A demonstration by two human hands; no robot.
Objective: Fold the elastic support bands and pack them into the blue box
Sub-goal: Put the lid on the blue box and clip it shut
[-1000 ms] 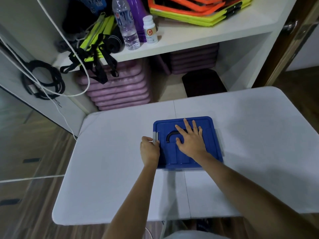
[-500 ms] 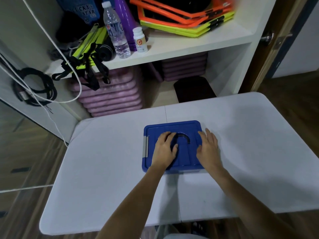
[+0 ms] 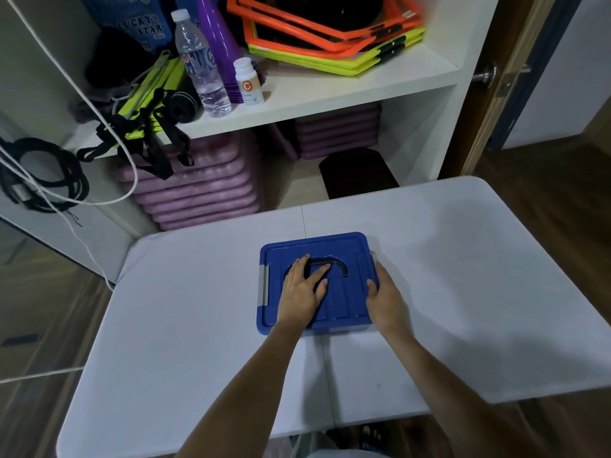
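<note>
On the white folding table point(image 3: 198, 309), near its middle, the blue box point(image 3: 350, 249) sits with its lid on and its dark handle point(image 3: 334, 261) lying flat in the recess on top. The left hand point(image 3: 302, 290) rests palm-down on the lid, fingers straight and spread across the handle, while the right hand point(image 3: 385, 299) curls round the box's right edge, thumb on the lid. Behind the table a white shelf point(image 3: 330, 90) holds a water bottle point(image 3: 201, 67) and orange and yellow frames point(image 3: 330, 34).
</note>
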